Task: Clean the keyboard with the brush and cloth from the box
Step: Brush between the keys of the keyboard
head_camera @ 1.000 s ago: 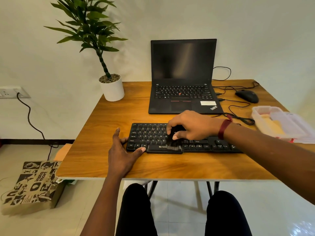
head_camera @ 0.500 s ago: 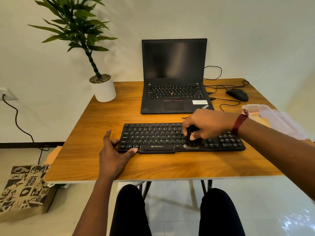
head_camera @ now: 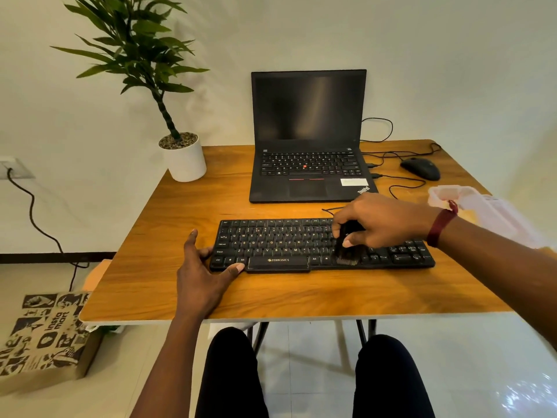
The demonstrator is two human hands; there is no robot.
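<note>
Head view: the left hand (head_camera: 205,267), held flat, braces the left end of the keyboard (head_camera: 286,239). The right hand (head_camera: 379,221) grips the brush (head_camera: 346,251), which has swept from the space bar (head_camera: 278,260) to keys right of Alt, so brushing seems half done. The box (head_camera: 494,212) sits far right. Readable: "insta mart" on the bag (head_camera: 45,333), "ZEBRONICS" on the space bar, "ThinkPad" on the laptop (head_camera: 307,188).

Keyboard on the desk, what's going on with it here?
A seated person is brushing the black keyboard. The right hand grips a small dark brush, its bristles down on the keys just right of the space bar. The left hand lies open against the keyboard's left end, thumb at its front edge. The translucent box sits at the right side of the table, beyond the right wrist.
</note>
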